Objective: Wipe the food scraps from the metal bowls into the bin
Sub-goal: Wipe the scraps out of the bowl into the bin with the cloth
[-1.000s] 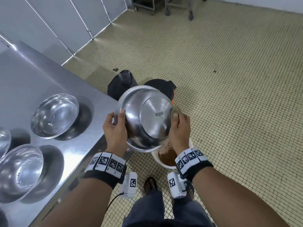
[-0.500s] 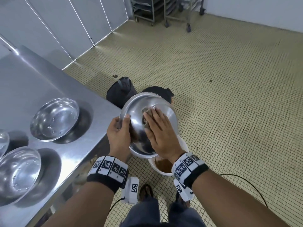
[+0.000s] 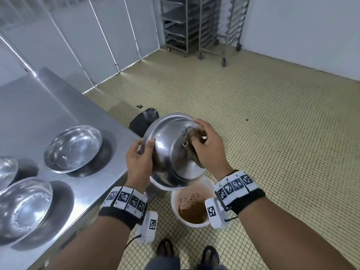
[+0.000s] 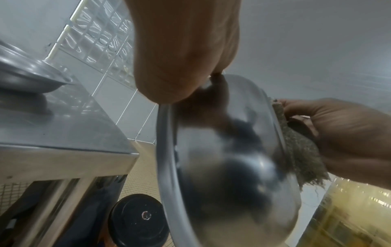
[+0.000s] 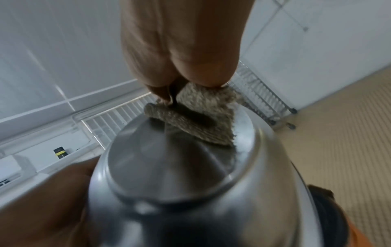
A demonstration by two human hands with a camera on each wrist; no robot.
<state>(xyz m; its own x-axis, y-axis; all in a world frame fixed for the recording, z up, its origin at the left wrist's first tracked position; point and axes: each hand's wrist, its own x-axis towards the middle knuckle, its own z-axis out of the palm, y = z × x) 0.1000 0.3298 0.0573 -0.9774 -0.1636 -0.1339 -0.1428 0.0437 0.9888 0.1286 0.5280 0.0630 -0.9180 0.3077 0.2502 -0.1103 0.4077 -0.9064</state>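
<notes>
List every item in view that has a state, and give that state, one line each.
held bowl: tilted, underside up, above the bin
left hand: grips the held bowl's rim
right hand: grips the cloth
cloth: bunched, pressed on the held bowl's underside
bin: open, brown scraps inside
three bowls on the table: upright
table: carries the three bowls
rolling racks: parked at the far wall

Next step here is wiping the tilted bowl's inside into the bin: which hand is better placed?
Probably the right hand: it already pinches the cloth against the bowl. The left hand grips the rim, steadying it over the bin.
</notes>
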